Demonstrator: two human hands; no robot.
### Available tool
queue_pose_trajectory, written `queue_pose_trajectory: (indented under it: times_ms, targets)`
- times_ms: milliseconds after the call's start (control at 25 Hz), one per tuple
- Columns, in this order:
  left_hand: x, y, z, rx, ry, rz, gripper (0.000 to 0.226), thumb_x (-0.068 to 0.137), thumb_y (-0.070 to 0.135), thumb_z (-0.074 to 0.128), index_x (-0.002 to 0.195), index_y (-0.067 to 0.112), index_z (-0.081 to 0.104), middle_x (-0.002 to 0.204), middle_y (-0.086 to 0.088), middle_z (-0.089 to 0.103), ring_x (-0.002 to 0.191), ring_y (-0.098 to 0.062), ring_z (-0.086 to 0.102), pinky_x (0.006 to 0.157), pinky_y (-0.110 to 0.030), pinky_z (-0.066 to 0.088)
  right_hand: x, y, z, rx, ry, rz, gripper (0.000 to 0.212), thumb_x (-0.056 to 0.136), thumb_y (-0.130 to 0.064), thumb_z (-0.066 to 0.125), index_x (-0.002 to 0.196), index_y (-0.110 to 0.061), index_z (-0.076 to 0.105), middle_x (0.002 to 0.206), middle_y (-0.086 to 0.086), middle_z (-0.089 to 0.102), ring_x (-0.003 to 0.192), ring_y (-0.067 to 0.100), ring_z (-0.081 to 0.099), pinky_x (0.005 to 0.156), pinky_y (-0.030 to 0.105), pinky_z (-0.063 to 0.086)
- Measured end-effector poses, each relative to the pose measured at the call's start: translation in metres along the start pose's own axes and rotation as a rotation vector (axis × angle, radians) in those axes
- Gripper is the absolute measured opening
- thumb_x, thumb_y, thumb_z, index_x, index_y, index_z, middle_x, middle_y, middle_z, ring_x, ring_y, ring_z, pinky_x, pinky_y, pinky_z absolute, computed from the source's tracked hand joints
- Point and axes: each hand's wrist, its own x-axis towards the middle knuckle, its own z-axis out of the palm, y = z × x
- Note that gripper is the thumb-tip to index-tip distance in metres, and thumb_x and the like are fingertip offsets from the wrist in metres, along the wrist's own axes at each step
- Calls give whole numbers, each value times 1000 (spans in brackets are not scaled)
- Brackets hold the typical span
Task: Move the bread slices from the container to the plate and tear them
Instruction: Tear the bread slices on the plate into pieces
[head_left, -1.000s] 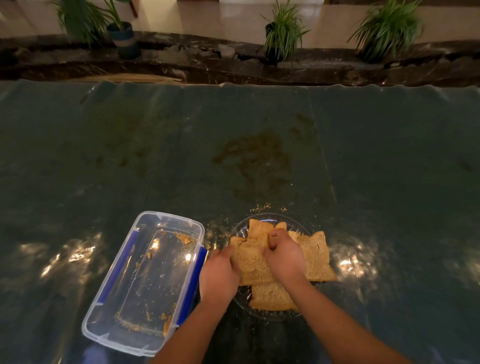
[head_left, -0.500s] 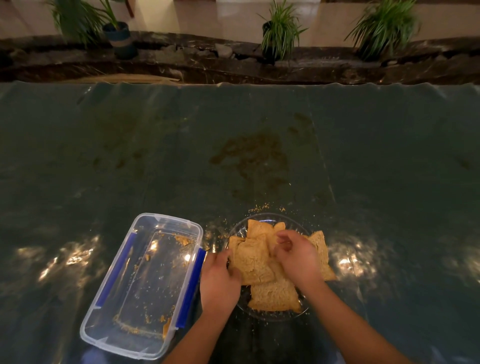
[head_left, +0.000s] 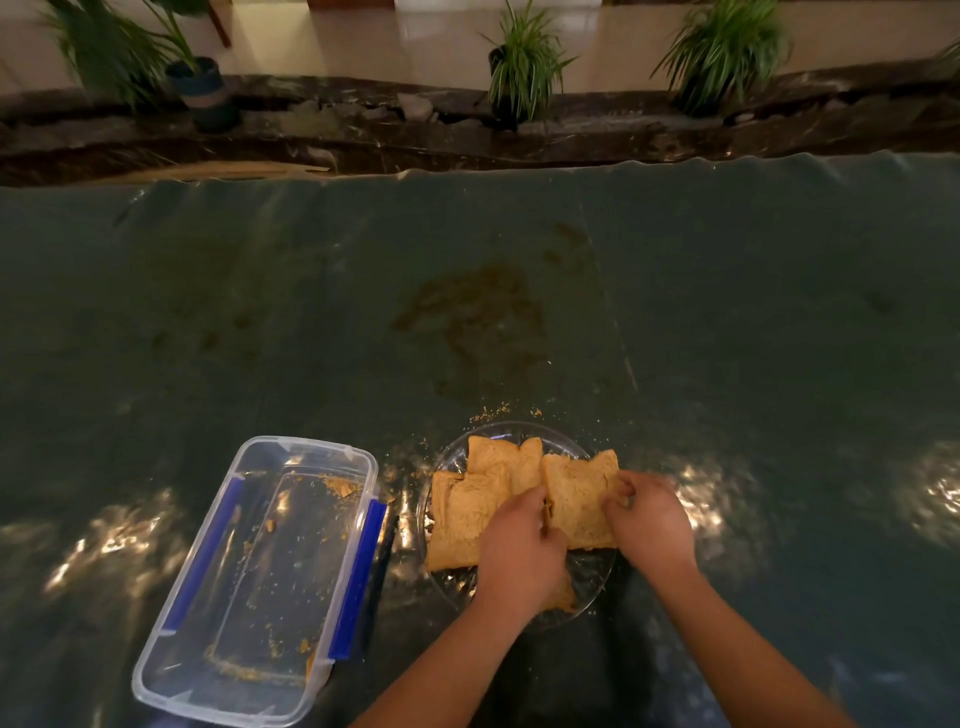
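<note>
Several brown bread slices lie piled on a clear glass plate (head_left: 511, 432) near the table's front edge. One bread slice (head_left: 576, 496) on the right of the pile is pinched by both hands: my left hand (head_left: 522, 548) grips its left edge, my right hand (head_left: 652, 522) grips its right edge. More bread slices (head_left: 467, 512) sit to the left under it. The clear plastic container (head_left: 260, 571) with blue clips stands left of the plate and holds only crumbs.
A dark green sheet (head_left: 311, 312) covers the table, with a brown stain (head_left: 478, 312) beyond the plate and crumbs (head_left: 491, 413) by the rim. Potted plants (head_left: 519, 67) stand on a ledge past the far edge.
My left hand left the left slice and moved right to the right-hand slice. My right hand shifted right to that slice's outer edge. The slice is now held between both hands.
</note>
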Motion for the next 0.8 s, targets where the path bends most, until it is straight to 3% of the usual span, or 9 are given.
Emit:
queue_pose_trajectory:
  times_ms: [160,280,360,440,560,640,720,800]
  targets:
    - [18,13,15,-155,-70,-277,47,83,12,54,127,-4,54,126,-23,62,114,-36,59,96,-46,47,4,1,1,-70,-40,45,27,83,-26,64,105,-10,64,110,15,60,97,31,60,82,35,52]
    - [19,16,18,-159,-35,-316,51,86,15,54,137,10,53,126,-6,64,110,-22,61,91,-35,48,8,1,-1,21,-94,93,23,81,-24,66,101,-14,67,99,9,70,78,22,61,58,26,46]
    - [21,17,20,-184,-34,-317,39,84,13,54,123,14,62,105,-2,68,95,-18,63,79,-34,51,8,0,-3,124,-74,99,31,80,-21,69,111,-16,68,101,3,72,80,18,62,55,23,40]
    - [21,21,20,-231,-34,-341,22,81,11,55,99,19,66,85,0,65,84,-21,63,73,-39,51,6,-3,-4,208,-48,68,25,79,-19,69,104,-22,67,98,-3,71,81,15,63,58,24,41]
    - [24,28,18,-305,-11,-433,30,80,7,58,79,36,51,79,0,63,84,-23,66,79,-43,56,3,-9,-4,243,-55,-10,17,78,-17,68,85,-30,60,82,-11,68,73,5,63,54,21,42]
    - [25,31,16,-400,9,-497,32,81,4,59,99,29,58,83,-1,64,86,-21,66,82,-44,58,0,-13,-7,257,-58,-47,21,76,-17,70,81,-33,57,78,-14,65,71,0,60,55,20,43]
    - [25,32,13,-519,8,-542,53,82,0,59,131,17,52,87,3,61,81,-12,60,73,-37,56,-2,-16,-12,304,-36,-75,27,75,-15,74,78,-35,56,80,-16,65,74,1,61,59,23,46]
    - [23,33,8,-594,7,-563,58,83,-1,59,138,14,48,87,6,58,78,-7,55,63,-27,49,-4,-18,-16,372,12,-93,28,75,-13,75,78,-36,59,81,-16,66,76,0,62,63,27,51]
